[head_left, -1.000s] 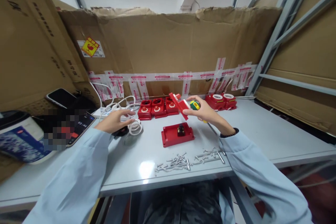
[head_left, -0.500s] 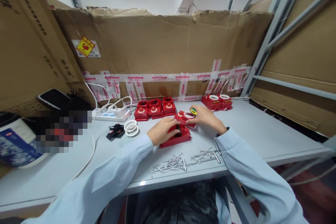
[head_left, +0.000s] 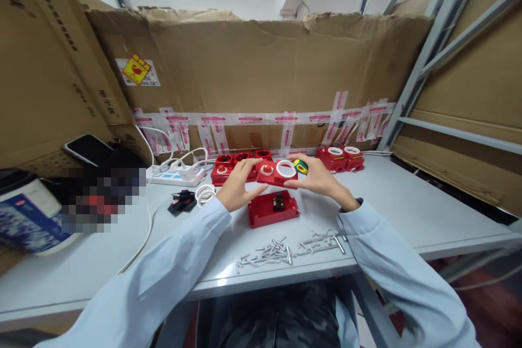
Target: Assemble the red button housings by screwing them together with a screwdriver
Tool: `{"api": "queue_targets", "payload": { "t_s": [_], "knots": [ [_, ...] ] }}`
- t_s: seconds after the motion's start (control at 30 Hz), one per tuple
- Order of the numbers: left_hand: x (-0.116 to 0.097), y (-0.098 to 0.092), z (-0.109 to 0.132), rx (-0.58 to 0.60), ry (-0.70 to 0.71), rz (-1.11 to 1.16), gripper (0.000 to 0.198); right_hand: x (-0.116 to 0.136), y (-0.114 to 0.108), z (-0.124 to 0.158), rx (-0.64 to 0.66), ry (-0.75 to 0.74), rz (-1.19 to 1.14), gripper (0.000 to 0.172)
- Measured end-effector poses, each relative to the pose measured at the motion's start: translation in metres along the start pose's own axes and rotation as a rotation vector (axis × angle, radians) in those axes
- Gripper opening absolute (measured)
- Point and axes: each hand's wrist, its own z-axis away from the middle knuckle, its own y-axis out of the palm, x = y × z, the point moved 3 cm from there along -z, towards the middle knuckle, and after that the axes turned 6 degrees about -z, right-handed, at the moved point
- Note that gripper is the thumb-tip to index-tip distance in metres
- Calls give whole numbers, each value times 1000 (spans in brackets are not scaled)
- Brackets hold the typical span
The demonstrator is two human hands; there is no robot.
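A red cover (head_left: 272, 178) with a white ring (head_left: 286, 169) is held up between my hands, above the table. My left hand (head_left: 240, 187) is at its left end, fingers along the top and thumb below. My right hand (head_left: 317, 176) grips its right end, with a green-and-yellow handle (head_left: 300, 167), perhaps a screwdriver's, also held against the palm. Below the cover, an open red box base (head_left: 263, 216) lies on the table, with a small black part (head_left: 278, 202) inside.
Loose screws (head_left: 275, 250) lie near the table's front edge. White rings (head_left: 204, 194) and black parts (head_left: 181, 202) are to the left, near a power strip (head_left: 175, 175). Red units (head_left: 222, 166) stand at the back, two more (head_left: 351, 159) at back right. Cardboard (head_left: 261, 70) walls the rear.
My left hand has left the red base and moved up to the cover's left end. The cover has been raised and turned more level, leaving the base uncovered.
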Motion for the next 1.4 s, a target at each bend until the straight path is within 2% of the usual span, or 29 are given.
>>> {"api": "queue_targets", "payload": {
  "t_s": [0.07,0.13,0.27,0.33,0.43,0.5,0.6,0.77,0.93,1.13,1.3,1.4],
  "knots": [
    [3,-1,0,-31,-69,100,81,11,4,1,-2,-75,-142,55],
    [3,1,1,-26,-150,279,91,20,8,2,-6,-112,-247,53],
    [-7,0,2,-68,-190,551,84,27,12,3,-40,-132,-267,48],
    [-13,-2,1,-112,-154,601,79,28,11,4,-52,-146,-213,45],
    [-20,-3,1,-125,-77,658,74,28,11,5,10,-126,-222,40],
    [-24,-4,2,-129,-19,639,75,28,12,6,45,-93,-246,36],
    [-29,-5,4,-165,72,540,78,29,13,7,24,-57,-258,34],
    [-33,-8,10,-270,219,318,76,33,15,8,30,-3,-331,35],
    [-34,-10,11,-296,311,205,79,36,14,9,29,-30,-283,32],
    [-38,-11,11,-321,506,57,69,34,20,10,59,-56,-306,30],
    [-41,-14,13,-361,497,19,73,34,22,12,133,-108,-423,31],
    [-41,-18,13,-361,384,101,76,35,20,14,126,-153,-449,34]
  ]
}}
